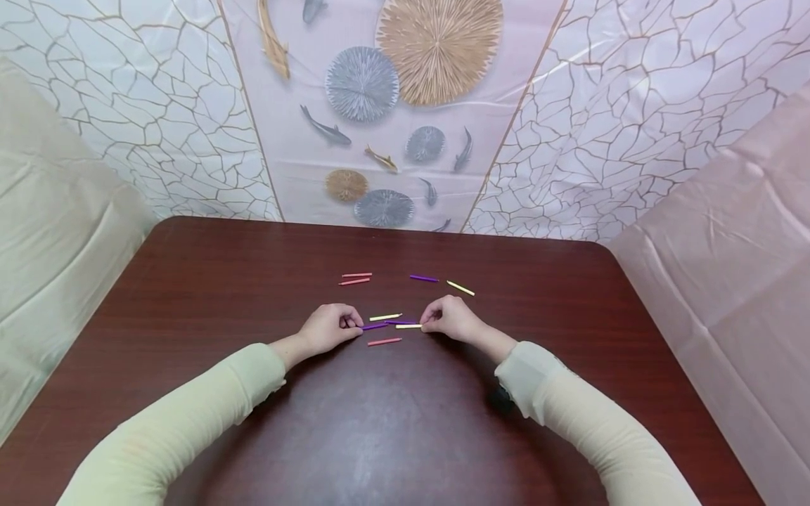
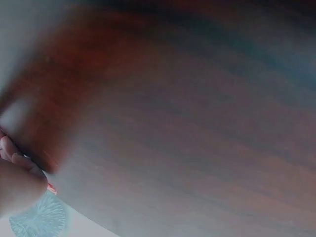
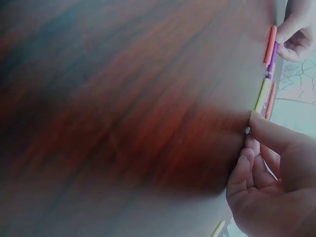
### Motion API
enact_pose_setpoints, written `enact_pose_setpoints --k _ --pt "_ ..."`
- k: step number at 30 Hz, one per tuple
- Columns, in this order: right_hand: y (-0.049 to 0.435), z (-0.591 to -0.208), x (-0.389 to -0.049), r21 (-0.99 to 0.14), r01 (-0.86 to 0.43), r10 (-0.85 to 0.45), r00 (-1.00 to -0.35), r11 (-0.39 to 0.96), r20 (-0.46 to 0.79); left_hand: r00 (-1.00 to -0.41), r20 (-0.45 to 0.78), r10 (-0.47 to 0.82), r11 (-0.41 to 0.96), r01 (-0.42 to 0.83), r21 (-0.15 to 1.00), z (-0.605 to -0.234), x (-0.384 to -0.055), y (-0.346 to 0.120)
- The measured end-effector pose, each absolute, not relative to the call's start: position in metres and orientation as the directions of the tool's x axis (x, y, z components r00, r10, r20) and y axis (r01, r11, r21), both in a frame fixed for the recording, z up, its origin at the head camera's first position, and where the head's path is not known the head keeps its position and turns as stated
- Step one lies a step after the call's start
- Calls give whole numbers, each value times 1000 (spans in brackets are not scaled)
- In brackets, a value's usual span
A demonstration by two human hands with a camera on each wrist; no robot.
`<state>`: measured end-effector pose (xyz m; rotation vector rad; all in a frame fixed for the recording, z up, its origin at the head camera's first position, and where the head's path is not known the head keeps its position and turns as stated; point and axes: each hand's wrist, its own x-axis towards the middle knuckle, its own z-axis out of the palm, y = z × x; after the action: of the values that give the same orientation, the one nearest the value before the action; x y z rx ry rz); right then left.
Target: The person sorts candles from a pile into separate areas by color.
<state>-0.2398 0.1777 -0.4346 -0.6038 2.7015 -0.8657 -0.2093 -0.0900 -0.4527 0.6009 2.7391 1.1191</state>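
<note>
The outer end of a purple stick [image 1: 375, 327] is pinched by the left hand [image 1: 329, 327], and that of a yellow stick [image 1: 409, 326] by the right hand [image 1: 452, 318]. Between the hands, a second purple stick [image 1: 399, 322] and a second yellow stick [image 1: 386, 318] are seen, with a red stick [image 1: 384, 342] laid nearer the person. Farther across the dark table [image 1: 367, 422], four more sticks [image 1: 424, 278] are spread.

Both hands [image 1: 329, 329] [image 1: 452, 320] pinching, forearms [image 1: 183, 411] [image 1: 591, 414] angled inward

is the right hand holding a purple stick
No, in the head view the right hand pinches one end of a yellow stick.
</note>
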Motion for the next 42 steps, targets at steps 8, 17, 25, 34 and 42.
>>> enact_pose_setpoints --k 8,17,25,34,42 --pt "179 -433 -238 -579 -321 -454 -886 749 -96 -911 44 409 643 322 695 -454 -209 -88" --pt "183 -435 -241 -580 -312 -444 -891 753 -96 -909 52 414 634 329 700 -457 -212 -88" --pt "201 -425 -251 -583 -255 -347 -937 771 -49 -910 71 408 630 337 700 -454 -211 -89" --pt "237 -420 -269 -533 -99 -141 -989 840 -38 -913 70 402 637 334 695 -457 -211 -91" --pt "259 -429 -275 -514 -40 -71 -997 857 -40 -911 71 406 634 337 696 -458 -210 -90"
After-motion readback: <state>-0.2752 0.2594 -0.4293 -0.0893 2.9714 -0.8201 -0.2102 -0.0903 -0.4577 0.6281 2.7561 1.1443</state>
